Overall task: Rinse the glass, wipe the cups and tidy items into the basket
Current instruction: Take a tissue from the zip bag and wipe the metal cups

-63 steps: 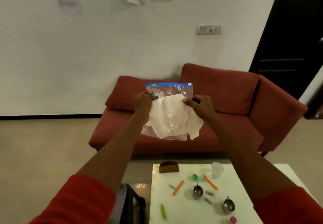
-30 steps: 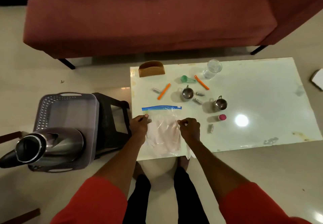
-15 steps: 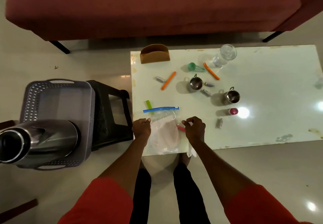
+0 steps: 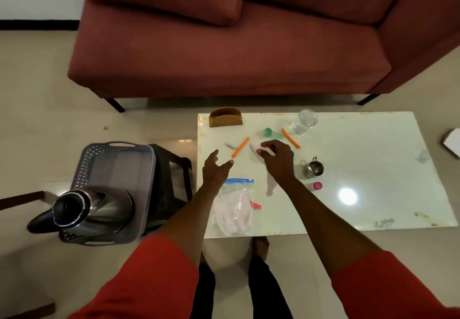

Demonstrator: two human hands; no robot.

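My right hand point(image 4: 277, 160) is shut on a white cloth point(image 4: 270, 186) over the middle of the white table point(image 4: 368, 169); the cloth's tail hangs toward me. Whatever lies under that hand is hidden. Left of it, my left hand point(image 4: 215, 170) hovers open with fingers spread, holding nothing. A zip bag point(image 4: 234, 209) with more white cloths lies flat near the table's front edge. One steel cup point(image 4: 315, 168) stands right of my right hand. The clear glass point(image 4: 305, 120) stands at the back. The grey basket point(image 4: 117, 166) sits on a black stool to the left.
A steel kettle point(image 4: 92, 209) lies across the basket's near end. Two orange sticks point(image 4: 240, 147), a green scoop point(image 4: 270, 132), a pink-capped item point(image 4: 316, 185), a small metal piece point(image 4: 231, 145) and a brown holder point(image 4: 225, 117) are on the table. A red sofa point(image 4: 224, 52) stands behind.
The zip bag was lowered onto the table and released. My right hand has moved forward over the table holding one cloth; my left hand has opened and lifted off the bag.
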